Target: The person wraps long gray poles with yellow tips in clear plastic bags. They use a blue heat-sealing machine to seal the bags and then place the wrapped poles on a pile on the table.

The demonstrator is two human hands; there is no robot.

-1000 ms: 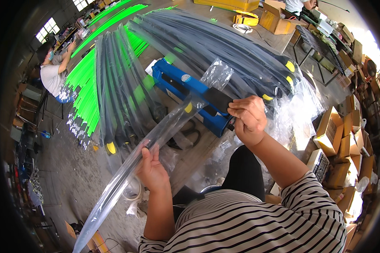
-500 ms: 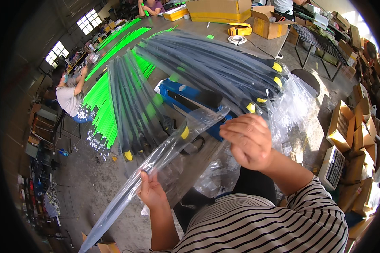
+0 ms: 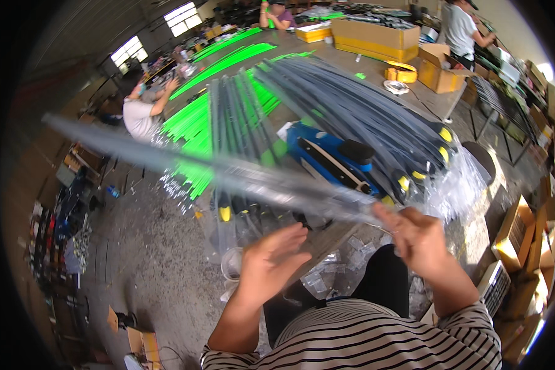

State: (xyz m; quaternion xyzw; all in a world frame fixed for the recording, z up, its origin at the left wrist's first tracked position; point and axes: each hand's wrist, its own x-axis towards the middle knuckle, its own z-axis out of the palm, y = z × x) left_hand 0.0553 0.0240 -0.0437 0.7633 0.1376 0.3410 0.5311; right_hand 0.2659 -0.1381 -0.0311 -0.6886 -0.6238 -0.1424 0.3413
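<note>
My right hand (image 3: 416, 237) is closed on the near end of a long clear plastic sleeve (image 3: 253, 179). The sleeve stretches up and left across the view, smeared by motion; its contents are too blurred to name. My left hand (image 3: 271, 259) is open just below it, fingers extended and holding nothing. Behind the sleeve, a blue bag sealer (image 3: 317, 135) with a black end rests on the table. Dark, yellow-ended lengths in clear sleeves lie in a left bundle (image 3: 225, 114) and a larger right bundle (image 3: 351, 102). Bright green rods (image 3: 188, 120) are fanned out farther left.
One person (image 3: 142, 114) sits at the table's left side, another (image 3: 282, 20) at its far end; a third (image 3: 461, 31) stands far right. Cardboard boxes (image 3: 376, 42) and a yellow strap-like item (image 3: 401, 73) occupy the far tabletop. Loose clear plastic (image 3: 444, 182) hangs over the right edge.
The sleeve has swung from pointing down-left to pointing up-left. My left hand has let go of it, and my right hand now holds its near end. The view has shifted left.
</note>
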